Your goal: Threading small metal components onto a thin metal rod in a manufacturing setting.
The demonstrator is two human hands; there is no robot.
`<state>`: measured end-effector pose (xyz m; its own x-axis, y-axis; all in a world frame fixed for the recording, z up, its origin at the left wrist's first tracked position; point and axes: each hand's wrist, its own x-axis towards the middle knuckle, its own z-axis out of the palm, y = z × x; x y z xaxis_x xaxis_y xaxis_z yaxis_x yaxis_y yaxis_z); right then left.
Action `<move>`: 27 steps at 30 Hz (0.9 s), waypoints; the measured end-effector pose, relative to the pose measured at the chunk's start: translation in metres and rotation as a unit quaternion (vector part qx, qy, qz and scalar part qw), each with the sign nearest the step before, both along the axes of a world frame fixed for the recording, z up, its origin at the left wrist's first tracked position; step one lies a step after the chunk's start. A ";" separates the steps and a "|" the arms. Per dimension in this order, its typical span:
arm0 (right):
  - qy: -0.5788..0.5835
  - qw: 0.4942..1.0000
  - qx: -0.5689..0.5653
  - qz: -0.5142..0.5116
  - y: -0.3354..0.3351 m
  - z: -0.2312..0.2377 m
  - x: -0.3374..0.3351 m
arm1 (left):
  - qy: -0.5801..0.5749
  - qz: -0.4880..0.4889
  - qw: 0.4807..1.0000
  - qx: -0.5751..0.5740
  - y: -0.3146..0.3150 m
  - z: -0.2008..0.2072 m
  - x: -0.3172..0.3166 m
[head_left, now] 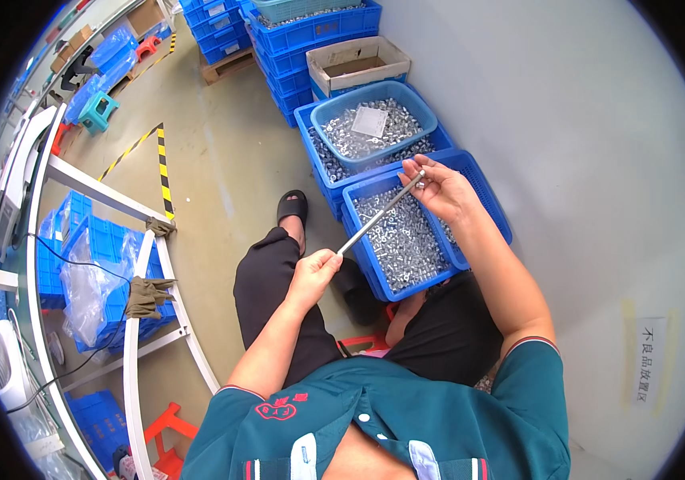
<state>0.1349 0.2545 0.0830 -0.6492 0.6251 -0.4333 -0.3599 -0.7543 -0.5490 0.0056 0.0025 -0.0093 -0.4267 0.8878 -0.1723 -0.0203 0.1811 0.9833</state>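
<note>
Spanning both hands, slim straight grey rod, seemingly metal, left closed round it, right loosely pinching

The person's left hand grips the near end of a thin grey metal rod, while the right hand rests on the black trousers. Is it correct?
No: in the head view, the right hand is at the far end of the thin grey metal rod, not on the black trousers. The rest stands.
</note>
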 end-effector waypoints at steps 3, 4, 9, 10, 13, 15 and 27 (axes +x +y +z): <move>-0.011 0.999 -0.023 0.026 -0.001 -0.002 -0.002 | -0.014 0.009 1.000 0.004 0.003 0.000 0.001; -0.015 0.997 -0.038 0.060 -0.001 -0.003 -0.003 | -0.013 0.008 1.000 0.004 0.005 0.000 0.002; -0.030 0.991 -0.052 0.122 -0.006 -0.004 -0.003 | -0.030 0.031 0.999 0.022 0.008 0.002 0.004; -0.030 0.991 -0.051 0.122 -0.005 -0.004 0.000 | -0.030 0.031 0.999 0.022 0.007 0.003 0.004; -0.029 0.993 -0.003 0.113 -0.002 -0.004 0.006 | -0.026 0.018 1.000 0.000 0.005 0.005 0.002; -0.034 0.995 0.033 0.094 0.000 -0.009 0.006 | -0.034 0.009 0.999 -0.009 0.005 0.006 0.001; -0.157 0.929 0.322 0.087 -0.022 -0.022 -0.005 | -0.076 0.018 0.996 0.034 0.009 0.007 0.004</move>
<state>0.1298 0.2323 0.0608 -0.6691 0.7182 -0.1908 -0.0084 -0.2640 -0.9645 0.0094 0.0112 -0.0027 -0.4317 0.8843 -0.1776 -0.1743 0.1114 0.9784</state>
